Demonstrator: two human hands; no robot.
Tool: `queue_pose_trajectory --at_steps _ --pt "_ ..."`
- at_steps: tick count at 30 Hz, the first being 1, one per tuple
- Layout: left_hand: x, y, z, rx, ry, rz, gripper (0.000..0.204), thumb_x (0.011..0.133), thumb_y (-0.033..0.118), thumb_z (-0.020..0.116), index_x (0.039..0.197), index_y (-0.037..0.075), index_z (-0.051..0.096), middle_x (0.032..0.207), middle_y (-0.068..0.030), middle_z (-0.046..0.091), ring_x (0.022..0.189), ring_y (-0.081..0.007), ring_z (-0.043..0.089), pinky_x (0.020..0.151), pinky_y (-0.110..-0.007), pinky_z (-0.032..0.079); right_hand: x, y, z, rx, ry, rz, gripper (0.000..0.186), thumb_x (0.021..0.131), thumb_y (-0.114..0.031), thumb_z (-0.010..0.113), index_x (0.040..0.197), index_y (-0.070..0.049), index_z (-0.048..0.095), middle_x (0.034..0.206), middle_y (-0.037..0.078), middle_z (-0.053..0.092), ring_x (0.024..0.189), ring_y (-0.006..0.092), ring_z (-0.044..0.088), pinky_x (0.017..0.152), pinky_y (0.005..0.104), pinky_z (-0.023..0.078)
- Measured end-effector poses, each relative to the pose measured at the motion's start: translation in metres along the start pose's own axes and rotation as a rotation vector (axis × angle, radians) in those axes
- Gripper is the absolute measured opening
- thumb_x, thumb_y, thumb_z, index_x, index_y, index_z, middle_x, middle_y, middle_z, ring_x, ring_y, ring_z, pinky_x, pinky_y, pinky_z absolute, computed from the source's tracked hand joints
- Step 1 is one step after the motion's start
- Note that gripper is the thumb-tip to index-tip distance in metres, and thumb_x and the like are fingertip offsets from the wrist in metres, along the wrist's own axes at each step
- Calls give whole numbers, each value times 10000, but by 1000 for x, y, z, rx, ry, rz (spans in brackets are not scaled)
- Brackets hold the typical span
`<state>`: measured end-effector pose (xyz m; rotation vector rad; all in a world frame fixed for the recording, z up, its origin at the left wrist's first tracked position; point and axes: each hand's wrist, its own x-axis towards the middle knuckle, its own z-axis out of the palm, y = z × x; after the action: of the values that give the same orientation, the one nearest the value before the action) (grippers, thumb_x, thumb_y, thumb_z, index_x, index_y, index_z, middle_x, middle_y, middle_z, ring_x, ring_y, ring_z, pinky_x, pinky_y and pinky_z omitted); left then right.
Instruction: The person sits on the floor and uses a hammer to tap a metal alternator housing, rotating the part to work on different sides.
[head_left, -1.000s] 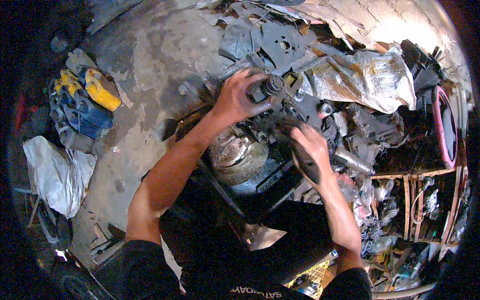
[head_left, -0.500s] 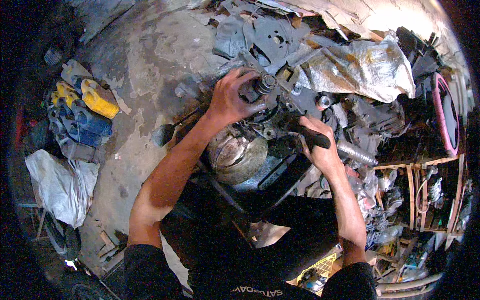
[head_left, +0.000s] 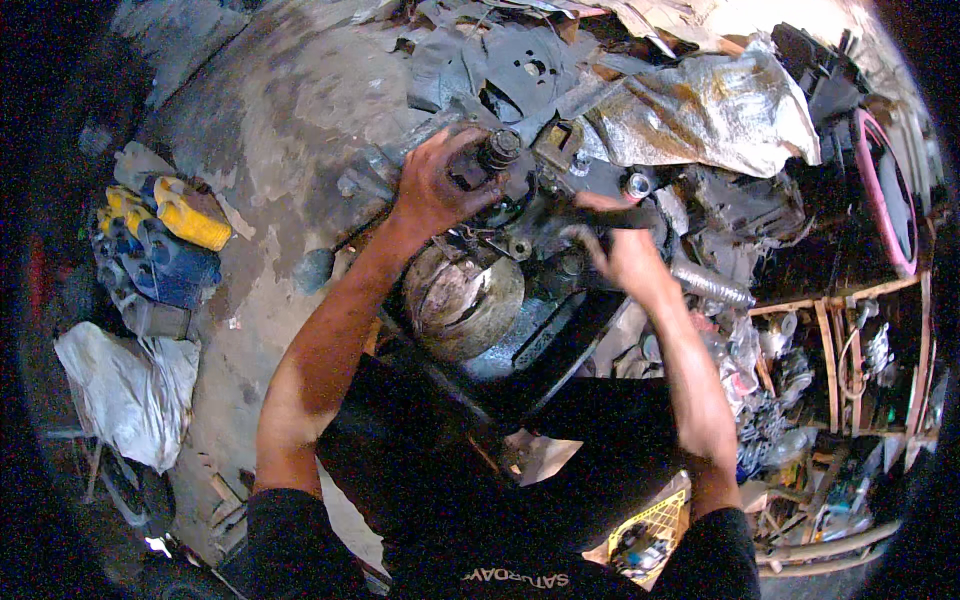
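Note:
My left hand (head_left: 432, 185) is wrapped round a dark, greasy metal part (head_left: 466, 172) with a ringed, cylindrical end (head_left: 500, 149) pointing up. To its right, my right hand (head_left: 632, 258) grips a tool by its thick black handle (head_left: 628, 218). Motion smears its fingers, and the tool's working end cannot be told from the dark metal behind it. Below both hands lies a greasy metal assembly with a round, dirty, pale-brown cover (head_left: 463, 305) and a small ring-shaped lug (head_left: 518, 248).
Flat grey metal plates (head_left: 530, 68) and a crumpled silvery sheet (head_left: 705, 115) lie beyond my hands. A ribbed silver tube (head_left: 715, 285) is right of my right wrist. Yellow and blue containers (head_left: 190, 215) and a whitish sack (head_left: 135, 390) are at left, wooden shelving (head_left: 828, 365) at right.
My right hand has moved slightly up and left, and the black handle has swung from slanting to nearly level. My left hand keeps its hold on the metal part; the whole view has shifted a little.

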<state>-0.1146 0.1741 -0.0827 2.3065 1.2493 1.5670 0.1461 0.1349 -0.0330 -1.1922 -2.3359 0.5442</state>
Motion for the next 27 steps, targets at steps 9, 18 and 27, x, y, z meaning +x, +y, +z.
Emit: queue_pose_trajectory --at_steps 9,18,27 --pt "0 0 -2 12 6 -38 556 594 212 839 1069 65 590 963 -148 636 850 -340 634 736 -395 517 10 -12 0 -198 31 -81 427 708 3 649 1128 4 575 1091 236 613 1023 399 592 899 398 496" --pt "2 3 -4 69 80 93 563 598 219 836 1084 74 591 986 -145 636 862 -340 633 751 -401 513 -2 -10 14 -75 277 -67 330 802 -132 684 1083 24 613 1084 255 617 1007 396 600 887 414 487" --pt "2 -12 -6 -13 -58 -13 613 584 255 844 1112 79 588 1019 -126 642 940 -341 620 844 -424 482 -2 -29 35 52 336 -194 302 726 -20 688 1019 18 628 1019 211 642 980 377 616 868 426 487"
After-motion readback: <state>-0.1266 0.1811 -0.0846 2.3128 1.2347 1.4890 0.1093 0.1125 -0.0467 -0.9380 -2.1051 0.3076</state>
